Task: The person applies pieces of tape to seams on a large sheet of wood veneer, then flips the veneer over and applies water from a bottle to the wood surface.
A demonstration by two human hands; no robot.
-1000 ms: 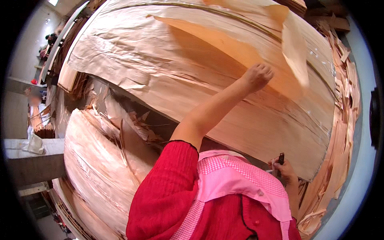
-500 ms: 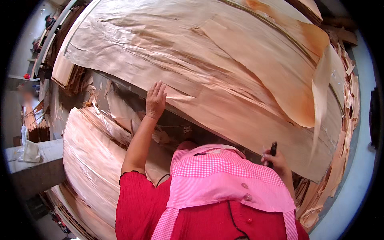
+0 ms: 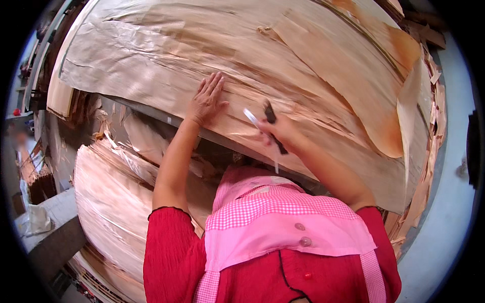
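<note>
My left hand (image 3: 206,102) lies flat on a wide, pale wood veneer sheet (image 3: 151,81), near its front edge, fingers stretched out. To its right, just over the same sheet, my right hand (image 3: 279,132) is closed around a slim black tool (image 3: 270,112); its exact kind is hard to make out. A whitish strip (image 3: 251,117) shows beside the fingers, blurred by motion. The sheet is wrinkled and split along the grain. A loose, curled veneer piece (image 3: 348,86) with orange-brown stains lies on it farther right.
Below left stands another stack of veneer sheets (image 3: 111,202), with torn scraps along its edge. A grey beam (image 3: 55,217) juts in at the left, bearing a crumpled whitish piece (image 3: 38,219). Ragged veneer edges (image 3: 429,161) line the right side, beside a pale blue surface (image 3: 454,217).
My right hand has come up and left from the sheet's near right edge to the middle, holding the black tool. My left hand has moved slightly farther onto the sheet.
</note>
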